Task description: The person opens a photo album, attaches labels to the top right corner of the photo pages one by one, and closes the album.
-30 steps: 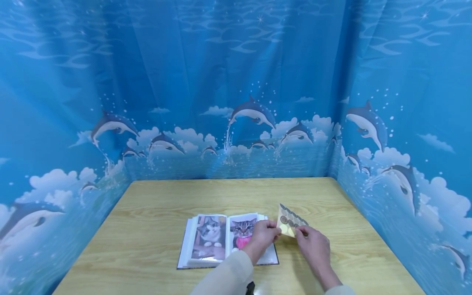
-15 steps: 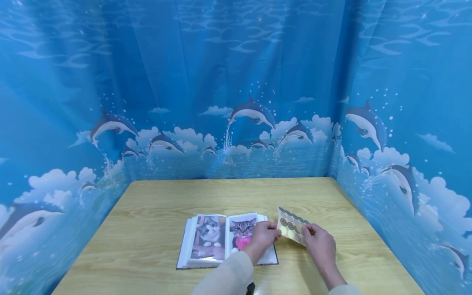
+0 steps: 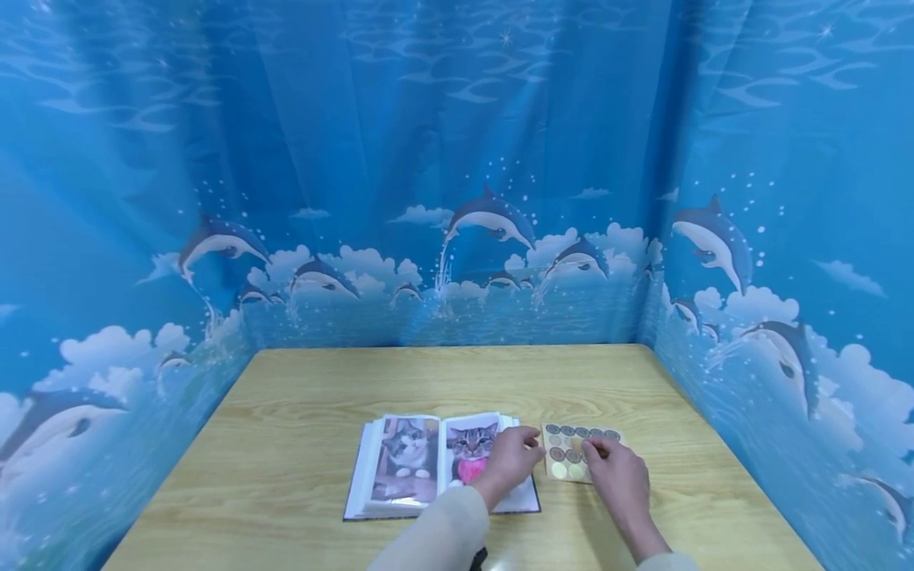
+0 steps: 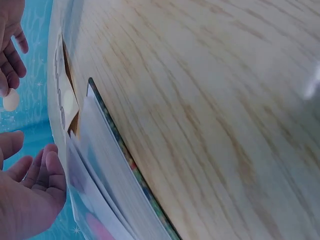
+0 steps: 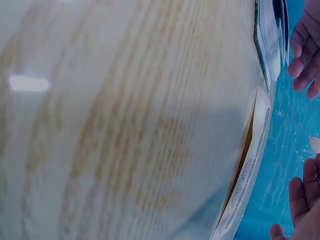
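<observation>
My right hand (image 3: pixel 620 477) pinches a small round sticker (image 4: pixel 11 100) between thumb and fingertip, seen pale in the left wrist view. Beneath it a sheet of round stickers (image 3: pixel 559 470) lies on the table, slightly bowed, its right part hidden by that hand. My left hand (image 3: pixel 510 460) hovers over the right edge of an open photo album (image 3: pixel 369 476), fingers loosely bent and holding nothing. The album shows a grey-and-white cat photo (image 3: pixel 407 460) on its left page and a tabby cat photo (image 3: pixel 471 444) on its right, partly covered by the left hand.
The wooden table (image 3: pixel 286 444) carries the album and, to its right, the sticker sheet. A blue curtain (image 3: pixel 371 198) printed with dolphins and clouds encloses the table at the back and both sides.
My left hand has let go of the sticker sheet, which has dropped from a raised tilt onto the table. The right hand has come away from it with a round sticker.
</observation>
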Demonstrator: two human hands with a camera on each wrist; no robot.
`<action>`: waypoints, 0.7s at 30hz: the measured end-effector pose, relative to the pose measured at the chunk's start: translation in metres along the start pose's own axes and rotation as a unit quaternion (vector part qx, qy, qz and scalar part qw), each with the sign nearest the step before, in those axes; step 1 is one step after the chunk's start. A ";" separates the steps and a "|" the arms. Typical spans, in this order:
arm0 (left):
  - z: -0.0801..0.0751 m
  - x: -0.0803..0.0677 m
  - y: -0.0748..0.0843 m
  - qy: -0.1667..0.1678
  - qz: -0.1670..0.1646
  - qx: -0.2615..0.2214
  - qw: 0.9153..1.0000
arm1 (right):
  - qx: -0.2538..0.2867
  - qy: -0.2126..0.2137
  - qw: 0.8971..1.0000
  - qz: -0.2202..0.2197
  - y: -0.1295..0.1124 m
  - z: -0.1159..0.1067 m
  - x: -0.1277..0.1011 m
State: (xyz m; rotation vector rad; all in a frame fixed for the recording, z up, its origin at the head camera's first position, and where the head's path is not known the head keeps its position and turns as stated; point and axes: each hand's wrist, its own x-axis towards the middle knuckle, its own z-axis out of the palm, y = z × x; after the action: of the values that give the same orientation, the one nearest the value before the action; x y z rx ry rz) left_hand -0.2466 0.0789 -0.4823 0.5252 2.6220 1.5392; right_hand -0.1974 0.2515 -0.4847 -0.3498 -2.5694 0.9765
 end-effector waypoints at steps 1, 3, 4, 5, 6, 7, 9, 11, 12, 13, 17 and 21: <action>-0.001 0.000 -0.001 0.001 0.000 -0.003 1.000 | 0.000 -0.001 1.000 0.000 0.000 0.001 0.000; -0.004 -0.001 -0.003 0.004 0.005 -0.001 1.000 | 0.000 -0.002 1.000 -0.002 0.000 0.002 0.001; -0.005 -0.001 -0.004 0.004 0.010 0.000 1.000 | 0.001 -0.003 1.000 -0.002 0.000 0.002 0.001; -0.007 -0.001 -0.005 0.007 0.019 0.003 1.000 | 0.001 -0.003 1.000 -0.001 0.001 0.003 0.001; -0.009 -0.002 -0.005 0.009 0.026 0.010 1.000 | 0.001 -0.003 1.000 -0.001 0.001 0.004 0.002; -0.011 -0.002 -0.006 0.010 0.027 0.016 0.999 | 0.001 -0.005 1.000 0.000 0.001 0.004 0.002; -0.016 -0.003 -0.009 0.012 0.031 0.030 0.999 | 0.001 -0.008 1.000 0.000 0.002 0.006 0.003; -0.022 -0.004 -0.011 0.011 0.025 0.039 0.999 | 0.003 -0.013 1.000 0.001 0.002 0.008 0.004; -0.025 -0.005 -0.013 0.009 0.018 0.042 0.999 | 0.005 -0.017 1.000 0.002 0.002 0.009 0.004; -0.028 -0.006 -0.015 0.008 0.012 0.042 0.999 | 0.005 -0.020 1.000 0.000 0.002 0.010 0.005; -0.040 -0.011 -0.024 0.014 0.017 0.079 0.997 | 0.004 -0.026 1.000 -0.008 0.002 0.015 0.007; -0.051 -0.017 -0.033 0.025 0.041 0.142 0.989 | 0.001 -0.032 0.999 -0.019 0.002 0.020 0.009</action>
State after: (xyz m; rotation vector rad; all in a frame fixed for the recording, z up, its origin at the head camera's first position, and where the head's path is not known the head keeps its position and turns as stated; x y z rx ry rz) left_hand -0.2502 0.0165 -0.4873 0.6271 2.9118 1.2171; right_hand -0.2139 0.2442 -0.4980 -0.2728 -2.6225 0.9923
